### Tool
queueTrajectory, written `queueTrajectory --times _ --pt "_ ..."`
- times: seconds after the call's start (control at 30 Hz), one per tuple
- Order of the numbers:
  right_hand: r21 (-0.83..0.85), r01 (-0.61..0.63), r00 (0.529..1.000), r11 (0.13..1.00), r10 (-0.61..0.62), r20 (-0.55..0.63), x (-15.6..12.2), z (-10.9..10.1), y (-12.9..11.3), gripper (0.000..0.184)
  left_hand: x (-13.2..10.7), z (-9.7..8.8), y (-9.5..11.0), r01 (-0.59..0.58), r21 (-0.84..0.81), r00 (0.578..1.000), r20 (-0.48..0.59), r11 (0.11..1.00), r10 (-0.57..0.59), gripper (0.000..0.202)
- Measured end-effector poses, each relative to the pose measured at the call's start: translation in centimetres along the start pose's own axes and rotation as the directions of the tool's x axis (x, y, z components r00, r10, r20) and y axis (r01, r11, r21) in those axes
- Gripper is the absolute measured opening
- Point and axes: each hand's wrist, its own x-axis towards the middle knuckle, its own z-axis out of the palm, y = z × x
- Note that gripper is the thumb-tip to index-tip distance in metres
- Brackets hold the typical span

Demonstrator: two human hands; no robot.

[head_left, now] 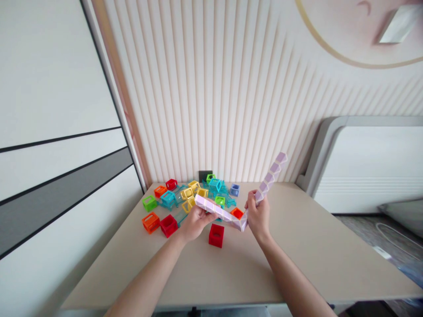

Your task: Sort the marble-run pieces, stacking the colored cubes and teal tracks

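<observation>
A lilac snake puzzle [269, 178] of jointed wedge segments with pale edges is held above the table, bent into a V. My left hand [194, 224] is closed round its left arm, thumb lying along the near side. Around the right arm, which slants up toward the wall, my right hand [259, 215] is wrapped. The bend points down between my hands. Just below the left arm, a red hollow cube [216, 235] stands on the table. An orange cube [237, 213] shows behind the bend, partly covered by the puzzle.
Several coloured hollow cubes, such as a green one [150, 203] and a blue one [235, 189], lie on the table [317, 251] with translucent teal pieces [228, 193]. A small black object [205, 175] stands against the ribbed wall [211, 88]. A white cabinet [49, 211] borders the left.
</observation>
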Motion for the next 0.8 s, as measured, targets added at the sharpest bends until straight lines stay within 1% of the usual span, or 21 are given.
queueTrajectory --times 0.07,0.13,0.2,0.27,0.37,0.43,0.5,0.57,0.63,0.7,0.73,0.8 --pt "-0.043 -0.045 0.998 0.998 0.047 0.037 0.3 -0.2 0.4 0.03 -0.2 0.0 -0.1 -0.025 0.071 0.999 0.037 0.997 0.023 0.036" --pt "-0.103 -0.073 0.995 0.992 0.08 0.066 0.3 -0.3 0.8 0.035 -0.3 -0.2 -0.4 -0.064 0.146 0.997 0.044 0.987 0.058 0.035" --pt "-0.183 -0.082 0.992 0.98 0.098 0.077 0.3 -0.3 1.1 0.039 -0.3 -0.6 -0.7 -0.143 0.268 0.99 0.056 0.953 0.133 0.032" --pt "-0.264 -0.078 0.991 0.961 0.104 0.086 0.2 -0.4 1.2 0.041 -0.3 -0.9 -0.7 -0.261 0.41 0.965 0.096 0.874 0.243 0.027" --pt "-0.313 -0.075 0.989 0.947 0.109 0.095 0.3 -0.5 1.2 0.041 0.0 -1.2 -0.6 -0.425 0.54 0.9 0.169 0.726 0.401 0.023" --pt "-0.255 -0.104 0.986 0.961 0.134 0.103 0.4 -0.5 1.2 0.04 0.2 -1.2 -0.4 -0.498 0.575 0.854 0.193 0.649 0.484 0.022" --pt "-0.145 -0.174 0.974 0.974 0.192 0.12 0.5 -0.4 1.2 0.039 0.2 -1.2 -0.2 -0.55 0.599 0.814 0.229 0.582 0.534 0.023" --pt "-0.034 -0.268 0.951 0.963 0.27 0.149 0.5 -0.2 1.3 0.037 0.1 -1.3 -0.1 -0.6 0.599 0.778 0.283 0.53 0.56 0.026" --pt "0.06 -0.365 0.917 0.929 0.348 0.194 0.5 0.0 1.3 0.038 0.0 -1.4 -0.1 -0.637 0.588 0.751 0.328 0.498 0.574 0.028" --pt "0.15 -0.451 0.876 0.88 0.404 0.265 0.3 0.2 1.3 0.042 -0.1 -1.5 -0.1 -0.638 0.59 0.751 0.336 0.494 0.568 0.027" --pt "0.199 -0.487 0.856 0.851 0.418 0.305 0.2 0.2 1.1 0.044 -0.1 -1.5 -0.1 -0.62 0.601 0.765 0.32 0.504 0.558 0.025" --pt "0.296 -0.544 0.821 0.785 0.427 0.378 0.1 0.2 0.9 0.048 -0.2 -1.4 -0.1 -0.548 0.636 0.812 0.248 0.543 0.529 0.018"
